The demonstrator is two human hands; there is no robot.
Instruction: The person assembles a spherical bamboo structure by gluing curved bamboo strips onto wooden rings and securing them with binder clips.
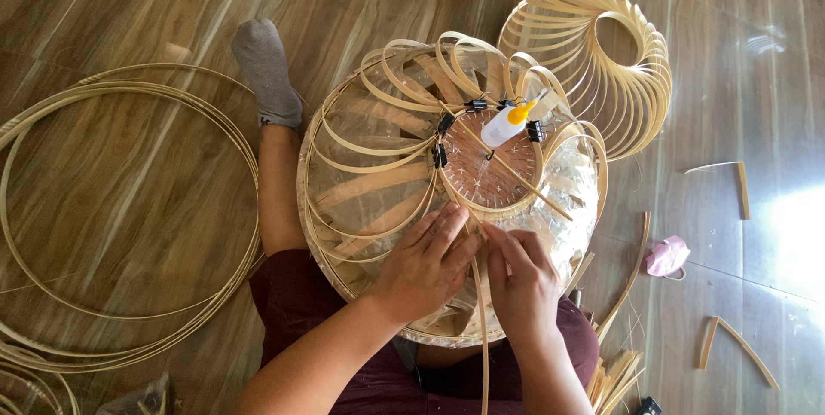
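Head view: both hands' fingers (447,234) pinch a bamboo strip (483,329) over the wood-plank floor (155,174).

The bamboo frame (378,174) sits at the centre, on the person's lap. On its top ring lies a glue bottle (507,123), at one o'clock from the centre. Both hands meet at the frame's six o'clock edge, left hand (425,265) beside right hand (520,282), touching. A finished strip spiral (601,63) stands at two o'clock. Coiled hoops (120,217) lie at nine o'clock. A face mask (668,256) rests at four o'clock, loose strips (730,179) nearby.
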